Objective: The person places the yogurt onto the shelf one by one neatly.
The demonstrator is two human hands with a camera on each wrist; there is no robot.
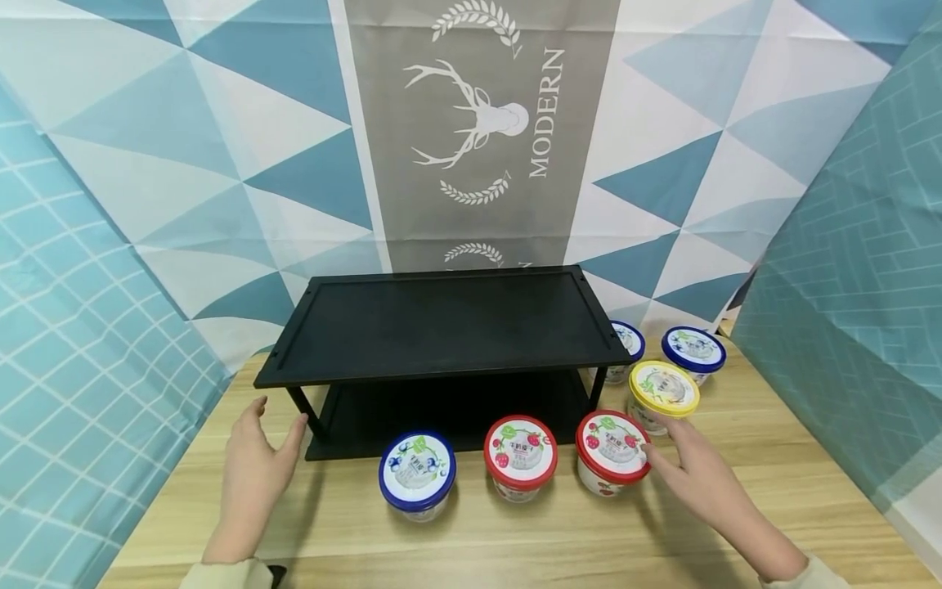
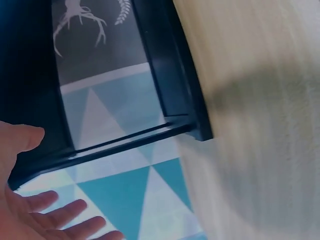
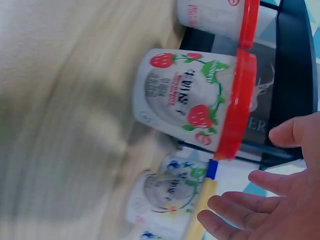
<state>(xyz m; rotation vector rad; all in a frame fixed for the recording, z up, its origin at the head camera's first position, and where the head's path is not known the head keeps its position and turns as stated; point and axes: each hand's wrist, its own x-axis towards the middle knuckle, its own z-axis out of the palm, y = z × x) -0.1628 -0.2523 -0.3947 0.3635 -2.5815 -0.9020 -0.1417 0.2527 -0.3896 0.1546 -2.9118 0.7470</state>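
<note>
A black two-tier shelf [image 1: 449,323] stands on the wooden table. My left hand [image 1: 253,470] is beside its left front post, fingers spread and holding nothing; the left wrist view shows the same hand [image 2: 37,195] by the shelf's end. On the other side, my right hand [image 1: 702,478] is next to a red-lidded strawberry cup [image 1: 612,446]. The right wrist view shows that hand's fingers [image 3: 240,202] extended, with none curled round the cup. Another red-lidded cup [image 1: 520,454] and a blue-lidded blueberry cup [image 1: 418,470] stand in front of the shelf.
Behind the right hand stand a yellow-lidded cup [image 1: 665,388] and two blue-lidded cups, one [image 1: 693,350] farther right and one [image 1: 628,339] partly hidden by the shelf. Patterned cloth [image 1: 294,147] hangs behind and along both sides of the table [image 1: 515,548].
</note>
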